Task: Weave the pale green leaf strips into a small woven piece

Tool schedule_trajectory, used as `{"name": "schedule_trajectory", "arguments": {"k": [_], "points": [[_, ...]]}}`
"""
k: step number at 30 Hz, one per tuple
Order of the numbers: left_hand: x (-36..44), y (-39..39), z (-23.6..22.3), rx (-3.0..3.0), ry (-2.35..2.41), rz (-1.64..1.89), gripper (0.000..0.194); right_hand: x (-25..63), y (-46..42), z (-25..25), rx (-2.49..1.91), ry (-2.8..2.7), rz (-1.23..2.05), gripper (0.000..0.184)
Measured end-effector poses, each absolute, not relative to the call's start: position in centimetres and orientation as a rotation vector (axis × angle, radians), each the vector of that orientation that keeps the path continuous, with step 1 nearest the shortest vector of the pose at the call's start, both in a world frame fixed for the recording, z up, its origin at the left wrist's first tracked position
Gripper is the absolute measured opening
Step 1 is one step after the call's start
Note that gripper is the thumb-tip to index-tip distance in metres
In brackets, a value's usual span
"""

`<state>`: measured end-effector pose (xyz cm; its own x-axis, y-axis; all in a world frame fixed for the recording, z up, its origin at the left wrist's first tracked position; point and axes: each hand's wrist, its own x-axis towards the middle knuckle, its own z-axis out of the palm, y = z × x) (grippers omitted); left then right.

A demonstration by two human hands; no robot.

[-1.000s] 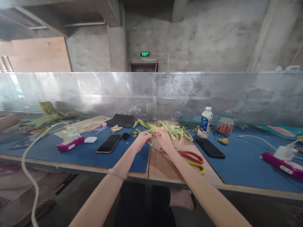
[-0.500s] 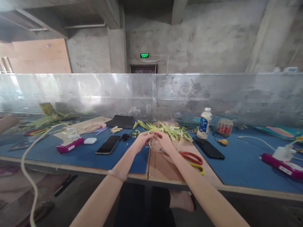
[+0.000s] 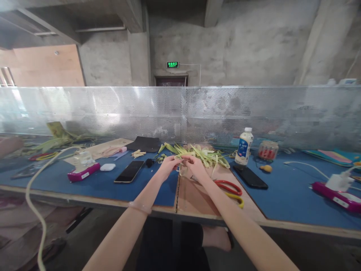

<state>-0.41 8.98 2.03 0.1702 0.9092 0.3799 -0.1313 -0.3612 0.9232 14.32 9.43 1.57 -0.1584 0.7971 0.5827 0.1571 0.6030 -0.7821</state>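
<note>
My left hand (image 3: 168, 166) and my right hand (image 3: 194, 165) meet at the front of a pile of green and cream leaf strips (image 3: 207, 155). The fingers of both are pinched together around a pale leaf strip (image 3: 183, 171), part of which hangs below the fingertips. My fingers hide most of its upper part. Under my right forearm lie scissors with one red and one yellow handle (image 3: 229, 187); their blades are mostly covered by the arm. The pile rests on a brown board (image 3: 194, 197).
Left of my hands are a phone (image 3: 129, 172), a white case (image 3: 107, 167) and a purple power strip (image 3: 84, 172). To the right stand a bottle (image 3: 244, 147) above another phone (image 3: 250, 177), and a jar (image 3: 267, 150). A perforated metal screen (image 3: 135, 109) borders the table's back.
Both hands stay in nearly the same place, with small finger movements. More of the pale leaf strip now shows below the fingertips.
</note>
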Motion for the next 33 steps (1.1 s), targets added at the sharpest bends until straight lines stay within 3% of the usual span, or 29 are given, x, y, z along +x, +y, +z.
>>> {"name": "schedule_trajectory", "arguments": {"k": [8, 21, 33], "points": [[-0.5, 9.2, 1.7, 1.553, 0.851, 1.365, 0.026, 14.2, 9.4, 1.3, -0.783, -1.722, 0.633, 0.037], [-0.5, 9.0, 1.9, 1.509, 0.876, 1.362, 0.026, 14.4, 9.8, 0.4, -1.038, -1.925, -0.002, 0.041], [-0.6, 9.2, 2.3, 1.227, 0.841, 1.466, 0.021, 14.7, 9.3, 0.4, -1.305, -1.857, -0.094, 0.044]]}}
